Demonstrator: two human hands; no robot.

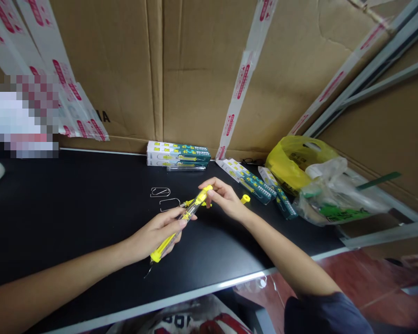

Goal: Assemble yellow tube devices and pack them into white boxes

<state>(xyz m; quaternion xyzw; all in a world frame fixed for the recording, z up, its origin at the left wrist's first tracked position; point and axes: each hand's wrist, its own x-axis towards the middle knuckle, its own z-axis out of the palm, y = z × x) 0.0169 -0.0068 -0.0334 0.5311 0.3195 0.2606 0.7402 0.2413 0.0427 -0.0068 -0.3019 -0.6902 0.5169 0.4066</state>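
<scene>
A spring scale (163, 247) with a clear tube, yellow ends and a small wire hook at its lower end is held aslant above the black table. My left hand (162, 232) is closed around the middle of its tube. The fingers of my right hand (226, 197) pinch the yellow cap at its upper end. Just behind my hands, another yellow piece (245, 199) lies on the table, partly hidden by my right hand. Bent metal wire loops (160, 191) rest to the left of the scale.
Printed boxes (177, 154) are stacked at the back against a cardboard wall (195, 83). More boxes (251, 180) lie to the right, beside a yellow plastic bag (285, 160) and a clear bag (341, 199). A metal frame (383, 234) borders the table's right side.
</scene>
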